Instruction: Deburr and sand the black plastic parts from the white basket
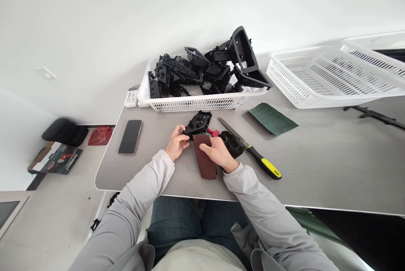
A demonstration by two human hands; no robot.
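Note:
My left hand (177, 142) is closed on the near left end of a black plastic part (198, 123), which is tilted above the table. In my right hand (220, 153) is a folded piece of dark red sandpaper (204, 161), thumb on top and the other fingers hidden beneath. The sandpaper's upper edge lies close to the part's lower edge; whether they touch I cannot tell. Right of my right hand lie a crumpled black object (233, 144) and a file (264, 163) with a black and yellow handle. A small red item (215, 133) shows behind my right hand.
A white basket (196, 104) heaped with black plastic parts (202, 68) stands at the back. Other white baskets (303, 100) are to its right. A green sheet (272, 119) lies at right, a phone (130, 136) at left. A long black strip (376, 115) lies far right.

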